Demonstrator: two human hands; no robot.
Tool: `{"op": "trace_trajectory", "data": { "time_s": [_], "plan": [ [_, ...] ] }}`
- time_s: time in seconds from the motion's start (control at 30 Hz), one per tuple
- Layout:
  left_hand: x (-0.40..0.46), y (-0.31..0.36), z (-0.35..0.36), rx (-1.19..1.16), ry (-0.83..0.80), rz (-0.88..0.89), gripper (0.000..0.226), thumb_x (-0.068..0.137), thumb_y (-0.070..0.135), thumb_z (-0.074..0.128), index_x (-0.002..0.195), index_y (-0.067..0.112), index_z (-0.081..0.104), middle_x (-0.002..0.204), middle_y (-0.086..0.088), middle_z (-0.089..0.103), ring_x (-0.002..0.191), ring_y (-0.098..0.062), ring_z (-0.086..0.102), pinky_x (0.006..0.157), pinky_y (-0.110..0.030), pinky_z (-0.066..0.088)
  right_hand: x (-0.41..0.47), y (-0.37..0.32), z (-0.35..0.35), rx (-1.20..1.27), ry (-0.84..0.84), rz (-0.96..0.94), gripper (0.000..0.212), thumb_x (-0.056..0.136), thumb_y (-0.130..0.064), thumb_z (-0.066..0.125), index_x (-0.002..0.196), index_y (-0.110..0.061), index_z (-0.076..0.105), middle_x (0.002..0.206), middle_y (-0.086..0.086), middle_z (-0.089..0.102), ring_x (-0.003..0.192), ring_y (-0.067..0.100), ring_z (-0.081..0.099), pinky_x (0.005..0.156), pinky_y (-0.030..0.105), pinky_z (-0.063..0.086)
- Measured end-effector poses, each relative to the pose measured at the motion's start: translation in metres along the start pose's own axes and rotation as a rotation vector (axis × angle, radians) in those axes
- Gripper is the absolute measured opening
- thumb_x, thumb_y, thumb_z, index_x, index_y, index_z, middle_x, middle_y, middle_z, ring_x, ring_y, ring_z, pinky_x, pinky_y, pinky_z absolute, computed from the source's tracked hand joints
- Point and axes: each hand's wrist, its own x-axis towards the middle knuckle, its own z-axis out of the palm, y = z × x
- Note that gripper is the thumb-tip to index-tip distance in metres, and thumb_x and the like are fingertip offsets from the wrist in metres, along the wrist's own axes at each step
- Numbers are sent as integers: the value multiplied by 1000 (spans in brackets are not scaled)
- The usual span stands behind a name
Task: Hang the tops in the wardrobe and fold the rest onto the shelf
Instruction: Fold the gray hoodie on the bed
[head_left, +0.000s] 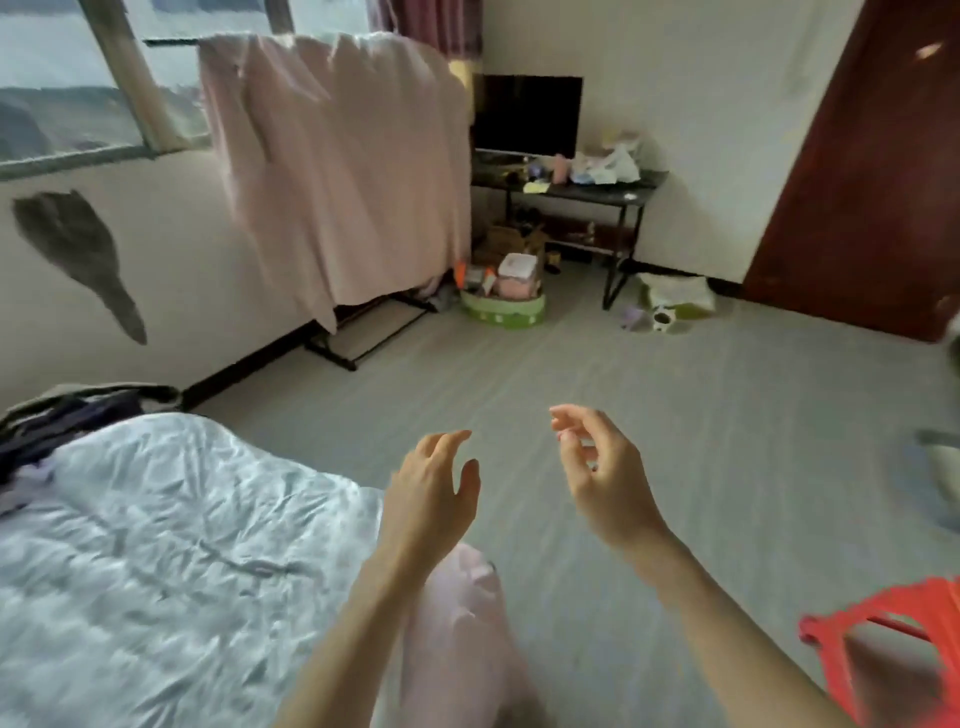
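We see 2 bare hands raised over the grey floor (649, 395), holding nothing: the left hand (434, 493) sits at 6 o'clock with its fingers (452, 441) loosely spread and released, and the right hand (597, 467) just beside it toward 5 o'clock has relaxed, slightly curled fingers (563, 421) that grasp nothing. At 11 o'clock stands the wardrobe (337, 171), a rack draped in a pink cloth cover, against the wall under the window (67, 104). A pile of dark clothes (57, 421) lies at 9 o'clock on the far edge of the bed (171, 545), whose pale crumpled sheet fills 8 o'clock. At 1 o'clock a black table (571, 189) carries a dark screen (527, 114) and clutter. A green basket (501, 309) rests on the floor at 12 o'clock, and a red stool (883, 623) shows at 4 o'clock.
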Motion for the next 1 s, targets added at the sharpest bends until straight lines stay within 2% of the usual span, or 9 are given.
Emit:
{"op": "trace_trajectory", "data": {
  "time_s": [0.07, 0.13, 0.27, 0.37, 0.57, 0.7, 0.8, 0.9, 1.0],
  "plan": [
    [34, -16, 3, 31, 48, -77, 36, 95, 24, 51, 131, 17, 54, 130, -2, 55, 118, -20, 53, 97, -32, 41, 45, 20, 19, 21, -133, 19, 22, 93, -7, 50, 109, -14, 63, 105, 3, 65, 92, 15, 60, 72, 4, 40],
    [73, -18, 8, 11, 119, -138, 34, 96, 23, 51, 129, 15, 55, 129, -3, 56, 118, -19, 53, 98, -32, 40, 96, 45, 33, 27, -259, 63, 21, 94, -7, 50, 108, -11, 65, 103, 4, 66, 94, 20, 61, 76, 13, 43],
    [125, -12, 24, -15, 92, -152, 33, 96, 24, 51, 127, 16, 56, 126, 2, 57, 115, -13, 53, 96, -26, 40, 173, 87, 41, 28, -333, 185, 18, 95, -10, 50, 105, -10, 65, 100, 9, 68, 98, 24, 63, 87, 32, 46],
    [175, -28, 32, -9, 29, -187, 33, 96, 24, 51, 127, 16, 56, 127, 1, 57, 115, -13, 54, 96, -24, 40, 222, 109, 58, -21, -390, 244, 19, 95, -13, 49, 104, -11, 65, 102, 10, 69, 91, 19, 60, 80, 26, 43],
    [253, -87, 58, -47, -20, -312, 30, 95, 19, 54, 123, 11, 59, 121, -4, 61, 109, -16, 58, 89, -20, 39, 284, 130, 110, -49, -580, 215, 22, 96, -16, 46, 108, -14, 65, 100, 5, 68, 91, 16, 60, 82, 25, 44],
    [311, -135, 82, -105, 14, -401, 29, 94, 19, 54, 121, 11, 60, 119, -3, 63, 106, -16, 59, 83, -18, 38, 337, 162, 136, -66, -666, 225, 19, 96, -16, 46, 104, -16, 64, 85, -7, 63, 84, 12, 58, 81, 25, 45],
    [371, -175, 97, -156, 38, -432, 28, 95, 18, 53, 121, 11, 60, 119, -2, 63, 106, -16, 59, 83, -18, 38, 401, 183, 174, -104, -680, 241, 18, 96, -14, 46, 97, -20, 62, 80, -10, 62, 82, 12, 59, 82, 27, 47],
    [435, -211, 98, -198, 29, -445, 27, 95, 20, 52, 120, 13, 60, 118, 0, 63, 103, -12, 58, 83, -17, 38, 468, 182, 230, -136, -728, 226, 21, 96, -10, 44, 104, -10, 64, 85, -2, 62, 83, 15, 58, 83, 29, 47],
    [494, -245, 85, -213, 91, -485, 25, 95, 19, 52, 118, 14, 62, 115, 1, 64, 97, -8, 56, 82, -16, 37, 521, 170, 286, -126, -781, 200, 23, 96, -11, 44, 105, -10, 65, 88, -3, 63, 83, 14, 58, 82, 26, 47]
  ]
}}
